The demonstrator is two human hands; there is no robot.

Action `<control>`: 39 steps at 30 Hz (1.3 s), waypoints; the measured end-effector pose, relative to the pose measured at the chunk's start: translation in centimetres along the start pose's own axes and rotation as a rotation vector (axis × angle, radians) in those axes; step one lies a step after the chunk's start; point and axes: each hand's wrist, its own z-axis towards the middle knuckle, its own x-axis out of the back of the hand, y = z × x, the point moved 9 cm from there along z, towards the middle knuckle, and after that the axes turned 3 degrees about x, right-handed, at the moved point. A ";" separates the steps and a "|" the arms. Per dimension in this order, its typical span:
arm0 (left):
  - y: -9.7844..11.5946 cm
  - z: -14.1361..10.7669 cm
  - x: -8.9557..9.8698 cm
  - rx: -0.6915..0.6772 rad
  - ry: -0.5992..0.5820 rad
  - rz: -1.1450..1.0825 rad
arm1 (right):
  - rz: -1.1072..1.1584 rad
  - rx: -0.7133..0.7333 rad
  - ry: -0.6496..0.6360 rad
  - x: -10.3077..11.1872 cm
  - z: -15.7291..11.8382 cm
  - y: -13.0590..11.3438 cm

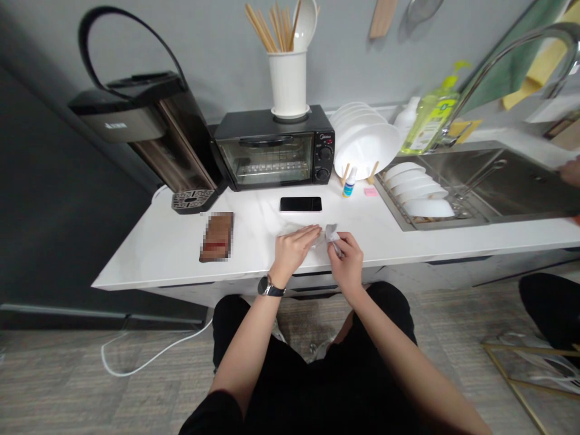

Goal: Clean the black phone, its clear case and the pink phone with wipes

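Observation:
My left hand [294,246], with a watch [267,286] on its wrist, lies with fingers stretched out over a clear, see-through item [313,244] on the counter. My fingers hide most of that item, and its kind is hard to make out. Just to the right, my right hand [347,257] pinches a crumpled whitish-grey cloth [332,232] between thumb and fingers. Behind both hands a black-screened phone [300,204] lies flat. Further back to the right stand a small spray bottle [350,182] with a blue label and a pink pad [370,192].
A blurred brown item [217,237] lies left on the white counter [158,248]. Behind are a water dispenser [167,133], a toaster oven [276,154] bearing a chopstick holder [289,81], and racked plates [367,148]. At right, another person's hand [570,171] is by the sink [512,208].

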 end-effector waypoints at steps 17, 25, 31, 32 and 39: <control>0.3 -0.2 0.0 -0.006 -0.034 0.003 | -0.114 0.370 -0.070 -1.3 -2.8 -3.7; 0.5 -0.1 0.2 -0.030 0.002 -0.034 | -0.115 0.318 -0.158 0.3 0.6 0.4; 0.7 -0.1 0.2 -0.051 0.011 0.001 | 0.097 -0.198 -0.012 -0.5 -0.2 1.3; 0.8 0.0 0.2 -0.054 0.013 0.006 | 0.123 -0.242 0.014 -0.7 -0.6 1.2; 1.0 0.0 0.3 -0.066 0.009 0.043 | 0.014 -0.109 0.096 -0.6 -1.3 -1.2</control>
